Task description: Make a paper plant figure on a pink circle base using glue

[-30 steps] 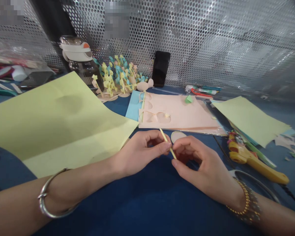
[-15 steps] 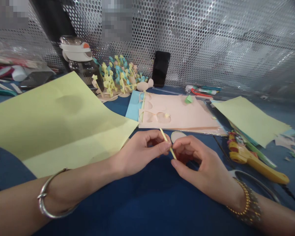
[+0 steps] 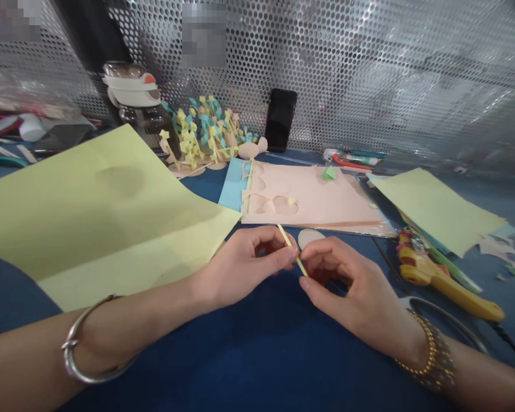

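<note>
My left hand (image 3: 253, 263) pinches a thin yellow paper stick (image 3: 285, 233) between thumb and fingertips, a little above the blue table. The stick slants, its upper end pointing away from me. My right hand (image 3: 347, 286) has its fingers curled about the stick's lower end, thumb tip against it; the inner fingers are partly hidden. Just behind my fingertips lies a pale oval paper piece (image 3: 311, 238). A large yellow-green paper sheet (image 3: 111, 212) spreads beside and behind my left hand.
Pink paper sheets (image 3: 326, 197) lie beyond my hands, with small scraps on top. Small paper stars on stems (image 3: 206, 131) stand near a bottle (image 3: 135, 91). A phone (image 3: 280, 120) leans at the back. On the right are a yellow glue gun (image 3: 446, 286), stacked yellow paper (image 3: 442, 200) and pens (image 3: 356, 157).
Almost nothing differs. Both hands keep the same hold on the stick, and the view has shifted very slightly.
</note>
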`<state>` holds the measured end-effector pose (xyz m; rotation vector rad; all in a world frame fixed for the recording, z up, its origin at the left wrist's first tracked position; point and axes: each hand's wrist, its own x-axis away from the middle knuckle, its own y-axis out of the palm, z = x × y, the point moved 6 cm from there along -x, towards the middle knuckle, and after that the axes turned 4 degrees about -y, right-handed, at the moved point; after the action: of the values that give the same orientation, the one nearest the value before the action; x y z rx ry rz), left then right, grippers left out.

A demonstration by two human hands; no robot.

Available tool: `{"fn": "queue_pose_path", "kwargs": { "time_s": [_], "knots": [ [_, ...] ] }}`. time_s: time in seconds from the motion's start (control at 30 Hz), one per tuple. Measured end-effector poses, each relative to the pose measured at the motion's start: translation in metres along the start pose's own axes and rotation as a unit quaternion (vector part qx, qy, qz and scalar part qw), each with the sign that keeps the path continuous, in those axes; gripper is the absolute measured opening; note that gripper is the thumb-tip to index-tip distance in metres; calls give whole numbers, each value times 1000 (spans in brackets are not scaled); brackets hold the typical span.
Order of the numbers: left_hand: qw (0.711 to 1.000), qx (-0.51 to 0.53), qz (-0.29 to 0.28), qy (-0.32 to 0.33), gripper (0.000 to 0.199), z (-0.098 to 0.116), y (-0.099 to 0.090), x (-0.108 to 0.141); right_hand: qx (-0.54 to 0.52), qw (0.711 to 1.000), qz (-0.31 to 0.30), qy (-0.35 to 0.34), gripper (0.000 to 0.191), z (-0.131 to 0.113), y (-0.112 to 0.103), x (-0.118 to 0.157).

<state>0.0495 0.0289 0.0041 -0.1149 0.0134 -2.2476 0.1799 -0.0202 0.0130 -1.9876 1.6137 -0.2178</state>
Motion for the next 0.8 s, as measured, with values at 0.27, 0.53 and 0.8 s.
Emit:
{"fn": "queue_pose_path", "kwargs": {
  "time_s": [0.27, 0.53, 0.8],
  "knots": [
    [1000, 4, 10, -4, 19, -3, -1, -1, -3, 1000, 9, 6, 23, 1, 0, -1],
    [1000, -1, 11, -12, 20, -3, -1, 0, -64, 996, 11, 65, 16, 7, -1, -4],
    [1000, 3, -1, 0, 16, -3, 0, 0, -179, 974, -21, 135, 10, 15, 3, -5]
  ]
}}
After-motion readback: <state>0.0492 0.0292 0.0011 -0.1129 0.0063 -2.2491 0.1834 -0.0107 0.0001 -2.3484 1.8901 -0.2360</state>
